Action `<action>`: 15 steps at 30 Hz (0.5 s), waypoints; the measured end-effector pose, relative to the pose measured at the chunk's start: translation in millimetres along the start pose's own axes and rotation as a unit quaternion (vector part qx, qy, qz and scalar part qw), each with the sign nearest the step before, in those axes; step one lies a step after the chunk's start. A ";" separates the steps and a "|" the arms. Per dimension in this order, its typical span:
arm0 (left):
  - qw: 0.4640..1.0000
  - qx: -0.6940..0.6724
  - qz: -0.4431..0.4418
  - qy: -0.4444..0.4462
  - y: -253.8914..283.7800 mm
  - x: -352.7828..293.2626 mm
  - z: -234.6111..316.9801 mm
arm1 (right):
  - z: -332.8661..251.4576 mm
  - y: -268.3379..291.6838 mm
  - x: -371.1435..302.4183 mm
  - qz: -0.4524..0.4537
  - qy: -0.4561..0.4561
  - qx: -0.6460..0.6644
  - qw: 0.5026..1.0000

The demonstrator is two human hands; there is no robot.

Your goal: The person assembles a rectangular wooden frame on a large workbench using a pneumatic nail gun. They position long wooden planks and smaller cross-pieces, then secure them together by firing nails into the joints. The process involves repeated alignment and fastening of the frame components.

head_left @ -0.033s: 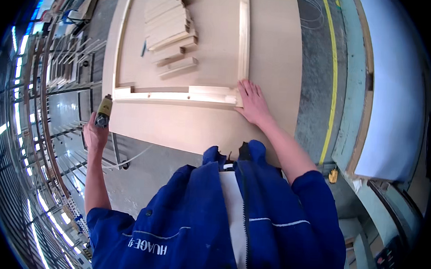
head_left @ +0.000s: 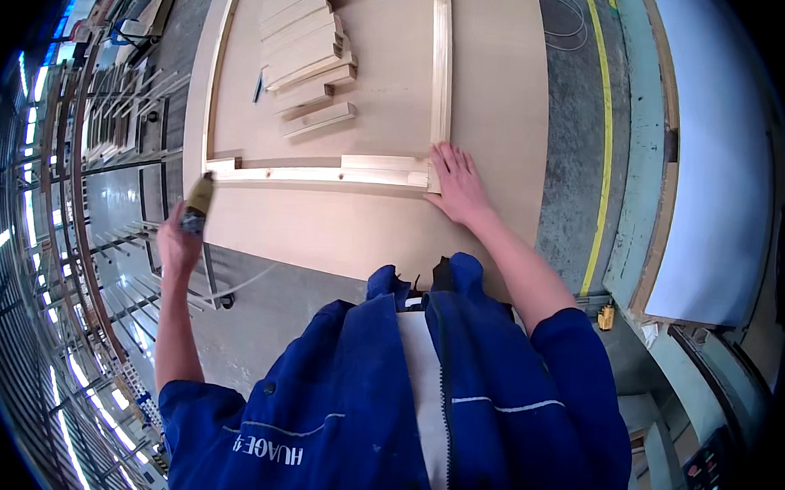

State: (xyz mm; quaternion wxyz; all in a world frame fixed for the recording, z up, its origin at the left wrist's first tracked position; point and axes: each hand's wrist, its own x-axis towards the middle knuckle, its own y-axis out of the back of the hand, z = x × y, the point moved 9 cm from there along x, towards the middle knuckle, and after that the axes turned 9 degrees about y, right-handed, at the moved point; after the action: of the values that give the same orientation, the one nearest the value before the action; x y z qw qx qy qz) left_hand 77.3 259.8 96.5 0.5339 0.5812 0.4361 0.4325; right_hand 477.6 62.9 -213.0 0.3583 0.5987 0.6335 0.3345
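Note:
My left hand (head_left: 180, 246) is closed around a nail gun (head_left: 196, 208), dark with a yellow label and slightly blurred. Its tip is at the near left corner of a pale wooden frame (head_left: 299, 174); I cannot tell whether it touches. The frame lies on a large tan board (head_left: 323, 220). At the frame's near right corner, my right hand (head_left: 459, 188) rests with fingers stretched out over the joint and the thumb by the near edge. A short wooden block (head_left: 383, 163) lies against the near rail, beside that corner.
Several loose wooden strips (head_left: 306, 53) lie inside the frame, with a thin dark pen-like object (head_left: 258, 87) beside them. A rack of metal bars (head_left: 117, 128) stands to the left. On the right, a yellow floor line (head_left: 605, 158) runs beside a pale green bench (head_left: 644, 151).
My left hand has brought the nail gun slightly right, its tip now at the frame's near left corner. The right hand stays on its corner.

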 end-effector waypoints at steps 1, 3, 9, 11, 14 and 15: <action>0.996 -0.050 -0.069 -0.013 -19.6 -0.2 16.9 | -1.5 0.6 0.0 0.008 0.008 0.000 1.000; 0.983 -0.053 -0.138 -0.110 -58.4 -3.2 72.0 | -0.7 -4.3 0.7 -0.013 -0.004 0.003 1.000; 0.921 -0.001 -0.293 -0.256 -159.1 10.2 198.1 | 3.4 -8.8 5.1 -0.022 -0.037 0.013 0.999; 0.912 -0.013 -0.312 -0.267 -170.7 16.5 213.0 | 4.9 -10.9 4.8 -0.026 -0.035 0.012 0.999; 0.911 -0.009 -0.321 -0.258 -183.4 22.8 220.5 | 6.5 -11.4 5.0 -0.020 -0.028 0.010 0.999; 0.913 -0.005 -0.321 -0.250 -186.9 25.2 220.0 | 7.2 -11.7 4.6 -0.020 -0.029 0.013 0.999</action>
State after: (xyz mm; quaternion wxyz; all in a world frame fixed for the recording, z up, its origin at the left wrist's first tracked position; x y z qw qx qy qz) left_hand 288.1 239.9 -101.3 0.7384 0.4966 0.4492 0.0802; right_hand 477.5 66.8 -227.0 0.3753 0.5997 0.6390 0.3020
